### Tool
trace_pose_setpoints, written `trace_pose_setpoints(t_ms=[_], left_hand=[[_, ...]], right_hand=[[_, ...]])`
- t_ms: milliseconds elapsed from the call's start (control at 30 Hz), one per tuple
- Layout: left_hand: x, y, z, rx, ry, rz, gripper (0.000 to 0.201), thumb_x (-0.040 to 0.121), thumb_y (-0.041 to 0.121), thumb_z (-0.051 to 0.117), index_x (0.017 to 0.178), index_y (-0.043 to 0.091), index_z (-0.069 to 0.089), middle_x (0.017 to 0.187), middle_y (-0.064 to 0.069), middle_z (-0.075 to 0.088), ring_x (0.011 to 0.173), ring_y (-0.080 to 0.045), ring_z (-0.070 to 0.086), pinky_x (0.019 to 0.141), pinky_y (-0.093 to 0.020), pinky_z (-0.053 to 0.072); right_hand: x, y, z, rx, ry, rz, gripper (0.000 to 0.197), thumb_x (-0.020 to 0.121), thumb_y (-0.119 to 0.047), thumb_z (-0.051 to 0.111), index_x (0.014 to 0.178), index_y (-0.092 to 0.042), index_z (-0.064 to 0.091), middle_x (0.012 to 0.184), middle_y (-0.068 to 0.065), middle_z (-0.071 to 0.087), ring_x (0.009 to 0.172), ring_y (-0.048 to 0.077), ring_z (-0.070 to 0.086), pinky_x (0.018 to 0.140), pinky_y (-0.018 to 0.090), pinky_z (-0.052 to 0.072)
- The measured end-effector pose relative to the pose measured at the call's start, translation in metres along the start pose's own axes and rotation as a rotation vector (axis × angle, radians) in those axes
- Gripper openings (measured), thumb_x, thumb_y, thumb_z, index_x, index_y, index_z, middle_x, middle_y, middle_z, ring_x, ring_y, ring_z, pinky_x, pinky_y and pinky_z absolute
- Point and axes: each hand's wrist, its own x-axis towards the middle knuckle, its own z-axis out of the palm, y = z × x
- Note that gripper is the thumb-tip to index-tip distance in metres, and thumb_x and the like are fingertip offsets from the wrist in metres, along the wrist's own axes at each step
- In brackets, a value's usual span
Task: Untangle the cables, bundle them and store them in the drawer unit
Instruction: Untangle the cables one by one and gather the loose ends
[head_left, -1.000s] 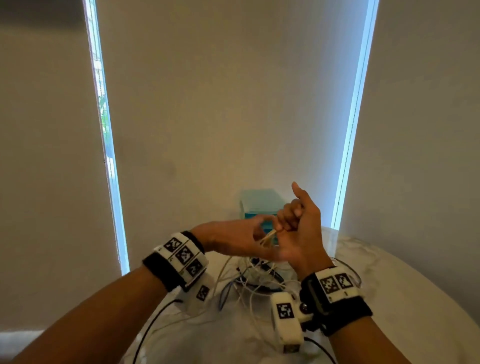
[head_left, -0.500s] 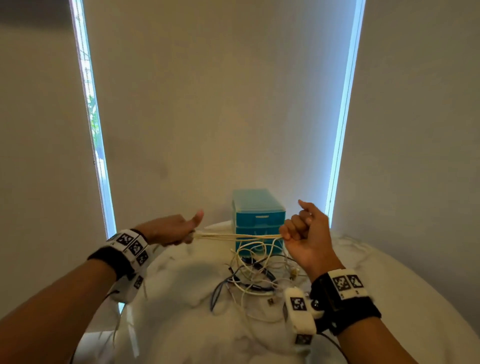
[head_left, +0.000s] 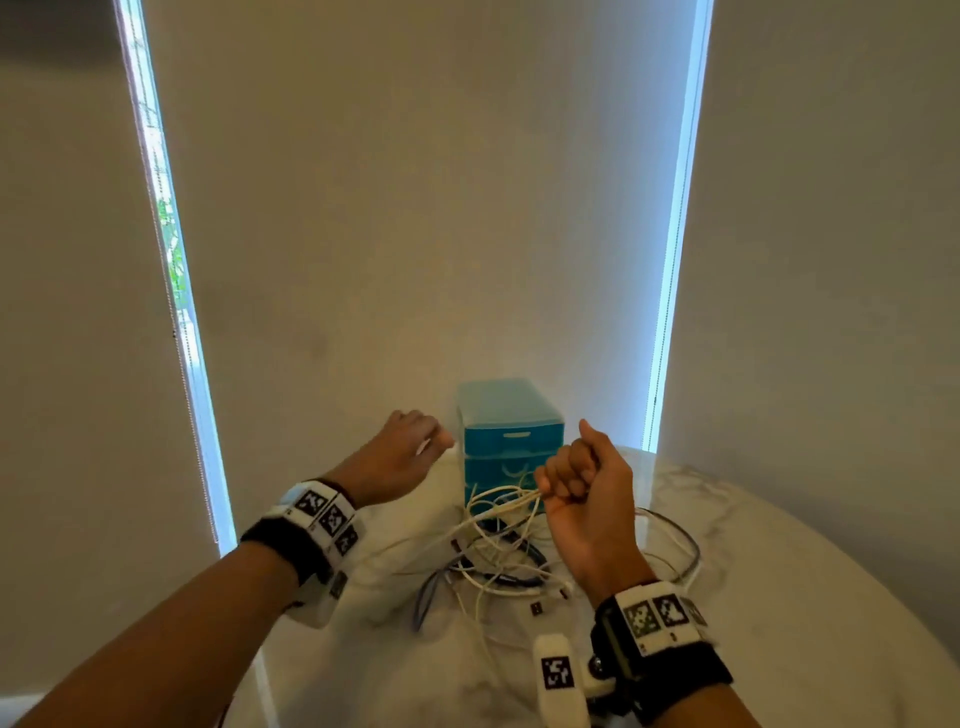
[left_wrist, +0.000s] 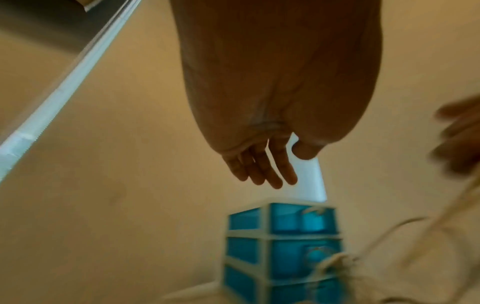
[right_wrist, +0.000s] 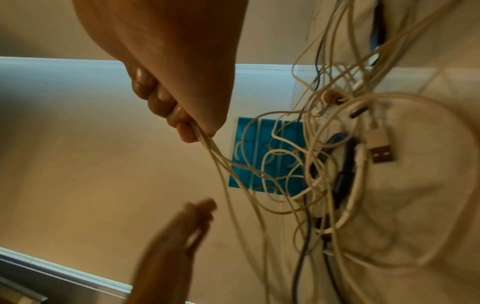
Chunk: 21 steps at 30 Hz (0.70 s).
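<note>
My right hand (head_left: 576, 478) is a fist gripping several strands of a thin white cable (head_left: 511, 501) above the table; the right wrist view shows the strands (right_wrist: 207, 142) running out from under the curled fingers (right_wrist: 166, 107). They hang down into a tangle of white, blue and black cables (head_left: 493, 566) on the marble table (head_left: 779, 597). My left hand (head_left: 410, 447) hovers to the left of the blue drawer unit (head_left: 511, 441), fingers straight and empty (left_wrist: 262, 170). The unit's drawers (left_wrist: 288, 246) look closed.
A USB plug (right_wrist: 379, 152) and a black connector lie in the tangle. The table's round edge curves off at the right and front. Closed blinds with bright window strips stand behind the drawer unit.
My left hand has let go of the stretched cable strands and moved up toward the drawer unit. The strands went slack and now hang from my right fist.
</note>
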Motion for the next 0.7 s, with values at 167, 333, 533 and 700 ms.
trace_pose_setpoints(t_ms=[167,333,533,700], left_hand=[[-0.004,0.114,0.032,-0.698,-0.121,-0.031,0.084,0.095,0.088,0.025,0.138,0.022,0.054,0.123,0.006,0.07,0.114,-0.007,0.068,0.104,-0.031,0.053],[0.001,0.138,0.06,-0.692,-0.256,-0.001,0.083,0.097,0.082,0.0,0.115,0.026,0.058,0.093,-0.003,0.061,0.07,-0.014,0.052,0.064,-0.028,0.048],[0.005,0.128,0.047,-0.376,-0.133,-0.075,0.082,0.109,0.065,0.01,0.111,0.015,0.074,0.105,-0.007,0.075,0.093,-0.02,0.067,0.087,-0.034,0.052],[0.007,0.083,0.026,-0.344,0.061,-0.192,0.065,0.113,0.059,0.02,0.095,0.022,0.07,0.09,0.0,0.067,0.088,-0.024,0.064,0.08,-0.036,0.047]], right_hand=[[-0.005,0.008,-0.004,-0.101,0.109,-0.03,0.054,0.111,-0.035,0.051,0.061,-0.019,0.039,0.056,0.0,0.027,0.053,0.014,0.027,0.06,0.031,0.036],[-0.005,0.0,-0.003,-0.5,0.308,-0.078,0.058,0.109,-0.053,0.052,0.061,-0.021,0.055,0.072,-0.001,0.067,0.074,0.015,0.065,0.071,0.038,0.052],[0.011,-0.003,-0.027,-0.703,0.244,-0.024,0.057,0.109,-0.062,0.039,0.088,-0.017,0.068,0.092,0.003,0.078,0.091,0.02,0.072,0.082,0.037,0.056],[0.0,-0.013,-0.048,-1.116,-0.078,0.085,0.044,0.1,-0.063,0.06,0.117,-0.023,0.067,0.113,-0.002,0.074,0.101,0.014,0.072,0.087,0.041,0.062]])
